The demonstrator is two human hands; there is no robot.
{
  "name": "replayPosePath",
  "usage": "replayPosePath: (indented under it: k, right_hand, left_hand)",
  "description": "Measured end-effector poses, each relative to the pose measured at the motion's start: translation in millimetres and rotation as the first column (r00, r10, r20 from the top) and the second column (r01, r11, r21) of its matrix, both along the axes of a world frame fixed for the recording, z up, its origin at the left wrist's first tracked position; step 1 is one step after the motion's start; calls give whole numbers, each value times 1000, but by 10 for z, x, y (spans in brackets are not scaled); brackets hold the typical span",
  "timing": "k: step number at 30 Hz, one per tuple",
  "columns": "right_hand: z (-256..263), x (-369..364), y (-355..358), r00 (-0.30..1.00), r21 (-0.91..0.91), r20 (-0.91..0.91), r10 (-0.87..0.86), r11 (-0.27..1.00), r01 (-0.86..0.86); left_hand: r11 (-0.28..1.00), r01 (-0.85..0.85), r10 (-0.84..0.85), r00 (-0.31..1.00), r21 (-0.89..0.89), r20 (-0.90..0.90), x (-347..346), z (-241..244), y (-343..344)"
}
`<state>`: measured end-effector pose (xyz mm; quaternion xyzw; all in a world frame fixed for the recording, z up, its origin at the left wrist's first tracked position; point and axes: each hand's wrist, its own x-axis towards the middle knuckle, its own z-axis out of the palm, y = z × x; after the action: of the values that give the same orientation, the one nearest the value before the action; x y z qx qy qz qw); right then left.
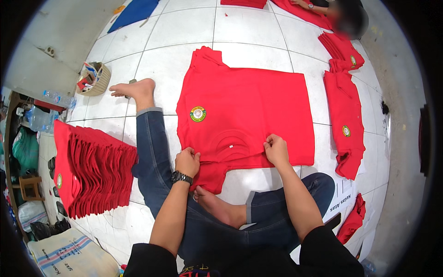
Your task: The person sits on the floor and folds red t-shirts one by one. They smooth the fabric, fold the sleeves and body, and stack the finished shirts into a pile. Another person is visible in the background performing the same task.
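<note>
A red T-shirt (249,104) with a round green and yellow badge lies spread on the white tiled floor before me, its neckline facing right of my left hand. My left hand (187,162), with a dark watch on the wrist, pinches the near part of the shirt by the near sleeve. Further right along the same crease, my right hand (276,149) pinches the fabric between thumb and fingers. The near sleeve (211,178) lies beside my bare foot (219,209). A tall stack of folded red shirts (100,169) stands to the left of my leg.
More red shirts (344,114) lie along the right side, near printed papers (341,195). A woven basket (98,81) with small items stands at the upper left. Blue cloth (133,15) lies at the top. Another person (349,17) handles red cloth at the upper right. A sack (71,254) lies lower left.
</note>
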<state>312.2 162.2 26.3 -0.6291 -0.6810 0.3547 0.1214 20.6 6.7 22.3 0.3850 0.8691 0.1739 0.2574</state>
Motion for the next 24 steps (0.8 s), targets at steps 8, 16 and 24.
replayPosePath:
  k: [8,16,24]
  right_hand:
    - [-374,203,7,985,217,167,49,972,-85]
    - [-92,121,57,806,-102,-550,-219,975,196]
    - [2469,-398,18,644,400,-706,294,916,21]
  left_hand:
    - [999,40,-40,997,-4,-63,176,-61,130]
    - [910,-177,95,970,376,226,149,-77,96]
    - [364,-496,-205,783,788,588,32,2091,-805]
